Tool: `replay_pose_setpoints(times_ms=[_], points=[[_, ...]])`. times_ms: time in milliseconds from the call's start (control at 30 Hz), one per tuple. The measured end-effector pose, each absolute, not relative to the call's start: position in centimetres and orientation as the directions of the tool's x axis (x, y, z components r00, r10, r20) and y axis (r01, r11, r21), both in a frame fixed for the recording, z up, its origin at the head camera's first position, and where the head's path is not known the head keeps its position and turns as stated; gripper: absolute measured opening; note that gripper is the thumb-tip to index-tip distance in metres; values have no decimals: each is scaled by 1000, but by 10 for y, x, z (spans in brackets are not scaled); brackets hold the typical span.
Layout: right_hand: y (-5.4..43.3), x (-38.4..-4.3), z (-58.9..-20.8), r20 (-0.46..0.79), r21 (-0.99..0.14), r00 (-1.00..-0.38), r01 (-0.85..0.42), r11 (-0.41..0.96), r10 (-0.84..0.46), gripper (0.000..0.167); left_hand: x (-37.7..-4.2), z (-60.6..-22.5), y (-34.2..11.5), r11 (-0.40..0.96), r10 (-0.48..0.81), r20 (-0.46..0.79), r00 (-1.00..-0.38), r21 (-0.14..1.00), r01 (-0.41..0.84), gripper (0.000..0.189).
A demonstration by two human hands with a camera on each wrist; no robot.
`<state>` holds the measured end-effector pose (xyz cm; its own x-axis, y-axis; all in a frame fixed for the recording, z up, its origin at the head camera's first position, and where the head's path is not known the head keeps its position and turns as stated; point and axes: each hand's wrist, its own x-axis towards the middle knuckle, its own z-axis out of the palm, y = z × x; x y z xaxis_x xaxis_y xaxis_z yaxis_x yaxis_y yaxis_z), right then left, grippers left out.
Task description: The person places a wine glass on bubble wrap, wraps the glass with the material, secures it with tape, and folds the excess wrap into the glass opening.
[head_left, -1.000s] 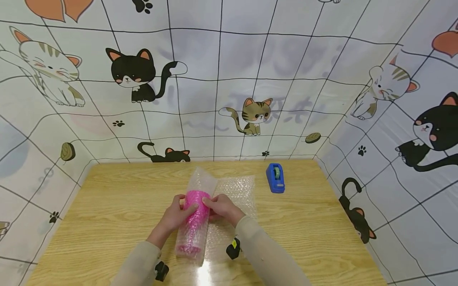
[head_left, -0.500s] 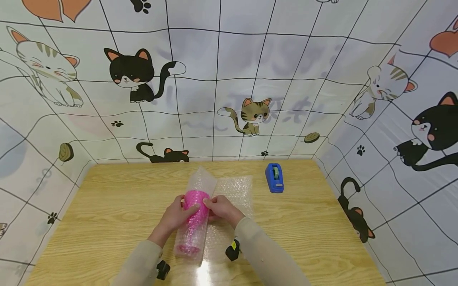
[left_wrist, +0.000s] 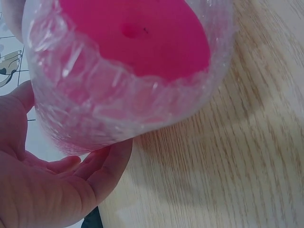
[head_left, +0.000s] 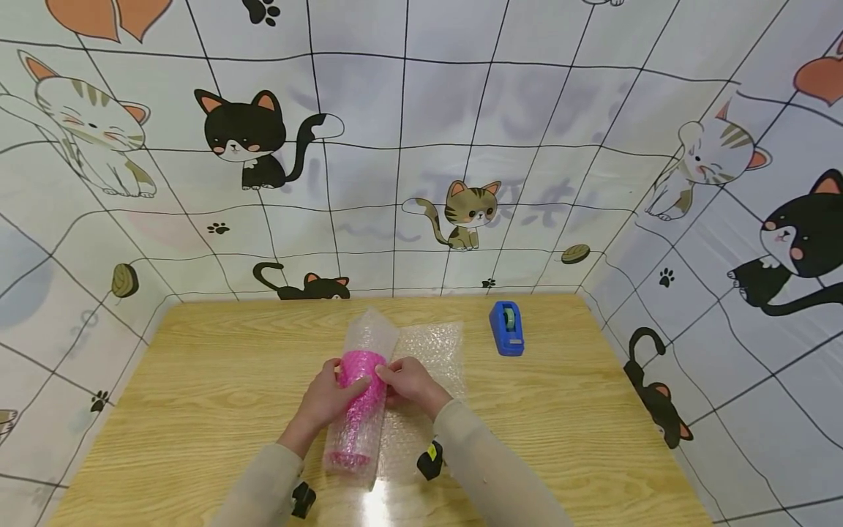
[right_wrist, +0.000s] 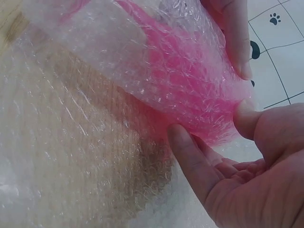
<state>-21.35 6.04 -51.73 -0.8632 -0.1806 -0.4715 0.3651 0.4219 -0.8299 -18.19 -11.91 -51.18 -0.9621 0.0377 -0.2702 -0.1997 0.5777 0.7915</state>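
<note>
A bright pink cylinder [head_left: 364, 413] lies lengthwise on the table, rolled in clear bubble wrap [head_left: 372, 333]. The wrap blurs its exact kind. Its smooth round pink end [left_wrist: 147, 42] faces the left wrist camera, with wrap around the rim. My left hand [head_left: 327, 399] grips the roll from the left, thumb across the top and fingers beneath. On the right side, my right hand [head_left: 415, 384] holds the roll near its far part between thumb and fingers. From under the roll, a flat stretch of bubble wrap [right_wrist: 71, 142] extends to the right.
A blue tape dispenser [head_left: 506, 329] stands at the back right of the wooden table [head_left: 560, 424]. Cat-printed cloth walls [head_left: 369, 168] rise behind the table and along both sides.
The flat sheet's right edge has drawn slightly left. My left thumb has shifted a little to the right over the roll. Both hands keep their hold.
</note>
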Motion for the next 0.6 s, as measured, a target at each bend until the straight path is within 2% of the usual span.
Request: replay_pose_setpoints(times_ms=[233,467,600], points=[[62,-215,-517,-483,-824,-860,381,420,-167,40,-182,-514,-119,606,40,-269,-962,772,-191,91],[63,-214,-517,-476,-832,-863,379,405,-171,41,-181,-514,-118,621,45,-251,-967,766,-170,83],[61,-214,-510,-450,-821,-881,341,459,-150,39,-181,-514,-118,617,44,-250,-967,768,-170,83]])
